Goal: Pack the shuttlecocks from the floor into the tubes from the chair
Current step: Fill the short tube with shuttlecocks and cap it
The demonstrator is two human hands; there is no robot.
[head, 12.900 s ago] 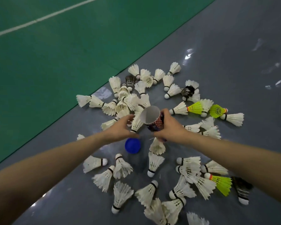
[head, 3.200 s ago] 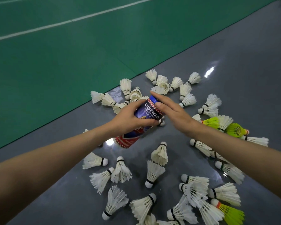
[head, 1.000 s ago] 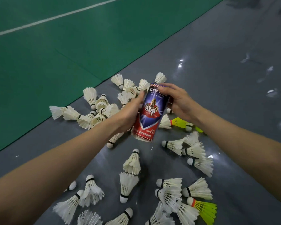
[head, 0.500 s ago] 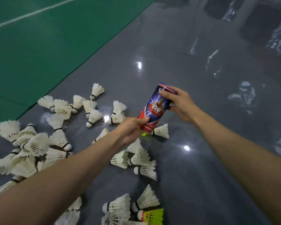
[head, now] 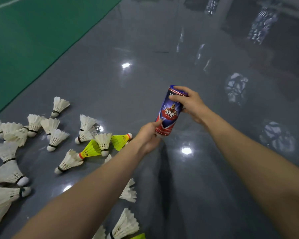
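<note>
- Gripping lower end of tube (head: 169, 112) with left hand (head: 148, 138), fingers curled.
- Wrapping right hand (head: 191, 105) round blue-capped top.
- Holding tube slightly tilted over grey floor (head: 145, 49), right of scattered shuttlecocks (head: 56, 139).

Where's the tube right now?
Head view, right of centre: the tube is held between both hands, left hand at its lower end, right hand near its blue-capped top, just right of the nearest yellow shuttlecock.
</note>
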